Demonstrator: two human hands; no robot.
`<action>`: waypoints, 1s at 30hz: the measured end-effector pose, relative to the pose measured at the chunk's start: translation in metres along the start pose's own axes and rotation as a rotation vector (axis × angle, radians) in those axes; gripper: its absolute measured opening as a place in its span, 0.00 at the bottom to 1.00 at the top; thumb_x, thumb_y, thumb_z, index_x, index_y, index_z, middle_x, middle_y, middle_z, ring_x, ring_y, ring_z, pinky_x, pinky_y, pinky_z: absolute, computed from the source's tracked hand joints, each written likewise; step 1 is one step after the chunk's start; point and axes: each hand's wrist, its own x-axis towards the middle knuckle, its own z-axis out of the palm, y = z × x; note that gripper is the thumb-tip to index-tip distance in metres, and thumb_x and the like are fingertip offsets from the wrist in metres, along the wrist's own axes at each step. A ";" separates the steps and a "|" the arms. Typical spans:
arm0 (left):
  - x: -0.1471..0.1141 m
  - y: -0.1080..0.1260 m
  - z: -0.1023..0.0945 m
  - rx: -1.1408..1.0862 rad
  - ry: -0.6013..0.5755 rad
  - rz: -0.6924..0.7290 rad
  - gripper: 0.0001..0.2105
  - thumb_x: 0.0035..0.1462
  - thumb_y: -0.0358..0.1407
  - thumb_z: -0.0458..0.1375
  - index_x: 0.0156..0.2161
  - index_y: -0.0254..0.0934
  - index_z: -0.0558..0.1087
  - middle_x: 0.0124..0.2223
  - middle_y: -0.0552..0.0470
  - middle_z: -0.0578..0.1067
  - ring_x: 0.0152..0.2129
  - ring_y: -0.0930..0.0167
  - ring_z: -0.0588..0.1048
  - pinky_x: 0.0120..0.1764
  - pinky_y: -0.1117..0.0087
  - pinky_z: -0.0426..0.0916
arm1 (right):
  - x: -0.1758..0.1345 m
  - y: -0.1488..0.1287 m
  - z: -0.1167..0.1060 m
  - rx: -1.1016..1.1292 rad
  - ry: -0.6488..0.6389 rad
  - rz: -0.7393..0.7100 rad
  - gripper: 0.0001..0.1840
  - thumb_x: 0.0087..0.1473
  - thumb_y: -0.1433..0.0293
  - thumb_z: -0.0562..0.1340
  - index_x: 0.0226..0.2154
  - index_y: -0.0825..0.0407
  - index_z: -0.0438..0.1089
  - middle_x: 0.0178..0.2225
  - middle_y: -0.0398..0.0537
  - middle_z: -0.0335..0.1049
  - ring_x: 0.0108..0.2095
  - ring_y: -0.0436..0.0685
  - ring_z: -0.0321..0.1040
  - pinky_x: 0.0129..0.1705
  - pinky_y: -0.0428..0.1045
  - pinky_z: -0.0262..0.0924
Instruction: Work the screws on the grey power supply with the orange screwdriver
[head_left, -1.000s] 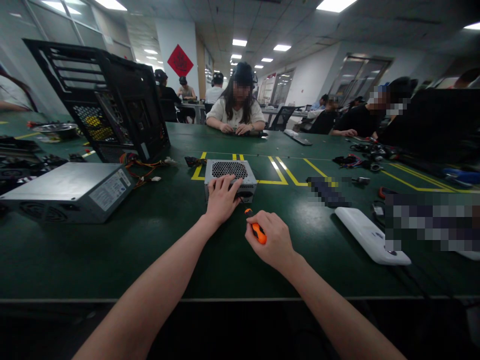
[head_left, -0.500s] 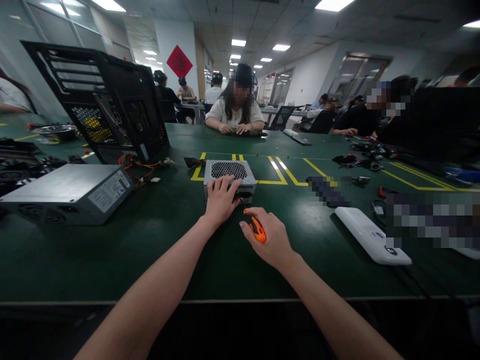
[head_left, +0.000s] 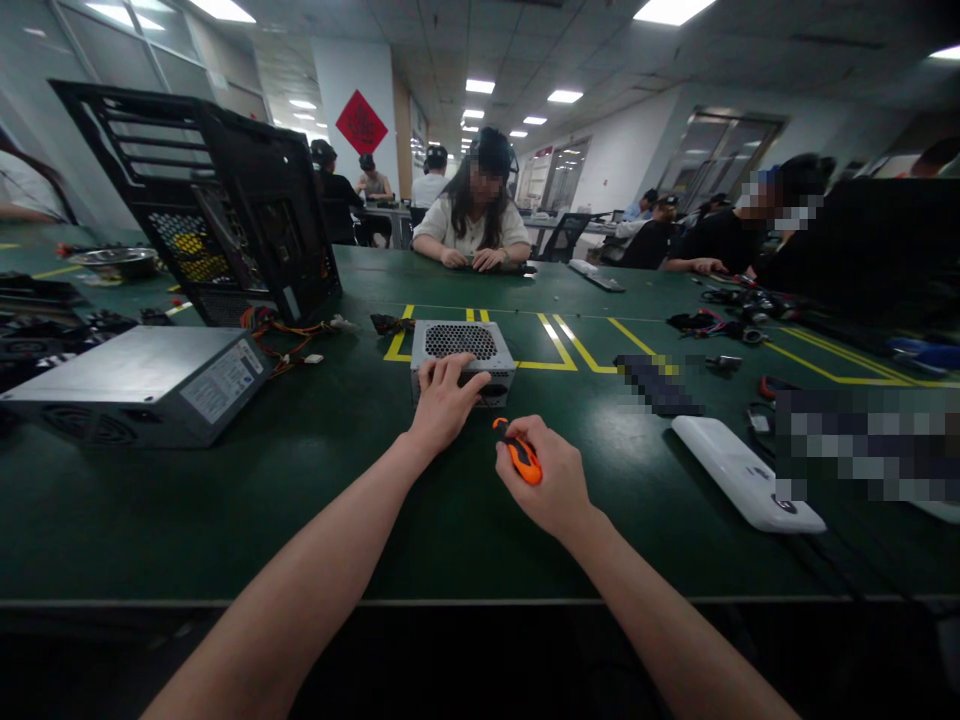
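Observation:
A small grey power supply (head_left: 462,341) with a honeycomb vent on top sits on the green table ahead of me. My left hand (head_left: 445,398) rests against its near top edge, fingers spread and bent over the front face, not wrapped round it. Just to the right and nearer, my right hand (head_left: 546,470) is closed on a screwdriver with an orange-and-black handle (head_left: 527,462). Its front end points up and left, toward the power supply; I cannot make out the shaft. A dark cable bundle (head_left: 388,323) lies at the power supply's far left corner.
At left stand a larger power supply (head_left: 135,365) and an open black computer case (head_left: 247,200). To the right lie a white device (head_left: 742,470), a dark blurred strip (head_left: 658,385) and loose cables (head_left: 712,325). Across the table, a person (head_left: 472,230) works with both hands.
My right thumb and fingers have closed tighter round the screwdriver, and the hand has shifted slightly right. The left fingers have shifted a little on the power supply's edge.

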 end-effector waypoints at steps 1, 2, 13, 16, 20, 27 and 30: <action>0.000 0.000 0.000 0.006 -0.003 0.009 0.11 0.54 0.31 0.52 0.43 0.45 0.69 0.53 0.47 0.62 0.50 0.62 0.58 0.51 0.55 0.50 | 0.000 0.000 0.000 -0.023 0.006 -0.034 0.04 0.49 0.70 0.55 0.31 0.52 0.61 0.27 0.44 0.63 0.26 0.50 0.60 0.30 0.47 0.55; 0.000 0.000 0.000 0.009 -0.003 0.014 0.10 0.55 0.31 0.51 0.41 0.44 0.70 0.53 0.47 0.62 0.50 0.63 0.58 0.51 0.55 0.50 | 0.000 0.000 0.000 -0.046 0.010 -0.067 0.03 0.48 0.71 0.55 0.30 0.52 0.61 0.28 0.45 0.63 0.28 0.51 0.61 0.32 0.48 0.55; 0.000 0.000 0.002 0.033 0.028 0.042 0.07 0.55 0.32 0.51 0.35 0.41 0.70 0.52 0.46 0.64 0.50 0.63 0.59 0.50 0.56 0.50 | -0.002 0.000 0.000 -0.046 -0.004 -0.047 0.05 0.49 0.71 0.55 0.32 0.53 0.62 0.28 0.45 0.64 0.28 0.51 0.61 0.32 0.48 0.56; 0.000 0.000 0.002 0.027 0.032 0.030 0.06 0.55 0.32 0.51 0.35 0.40 0.70 0.51 0.47 0.64 0.50 0.63 0.60 0.50 0.56 0.50 | -0.002 -0.001 0.000 -0.099 -0.015 -0.114 0.03 0.47 0.73 0.56 0.29 0.52 0.64 0.29 0.46 0.63 0.31 0.53 0.61 0.35 0.49 0.55; 0.001 0.000 0.002 0.027 0.024 0.022 0.05 0.54 0.31 0.53 0.36 0.40 0.70 0.51 0.47 0.64 0.49 0.63 0.60 0.50 0.56 0.50 | -0.002 -0.003 0.000 -0.055 -0.025 -0.043 0.08 0.52 0.68 0.54 0.35 0.53 0.63 0.30 0.47 0.65 0.29 0.52 0.62 0.33 0.48 0.56; 0.001 0.001 0.000 -0.002 0.000 0.000 0.09 0.52 0.31 0.55 0.40 0.41 0.68 0.52 0.46 0.64 0.48 0.62 0.61 0.49 0.56 0.51 | -0.002 -0.002 -0.001 -0.114 -0.045 -0.111 0.03 0.47 0.72 0.55 0.29 0.52 0.63 0.29 0.47 0.63 0.31 0.53 0.60 0.34 0.49 0.55; 0.001 0.001 0.001 -0.003 0.002 -0.012 0.09 0.52 0.31 0.55 0.40 0.40 0.68 0.52 0.46 0.64 0.48 0.62 0.61 0.49 0.56 0.51 | -0.002 -0.004 -0.001 -0.118 -0.068 -0.101 0.05 0.50 0.70 0.55 0.31 0.52 0.64 0.30 0.47 0.62 0.31 0.53 0.60 0.34 0.49 0.55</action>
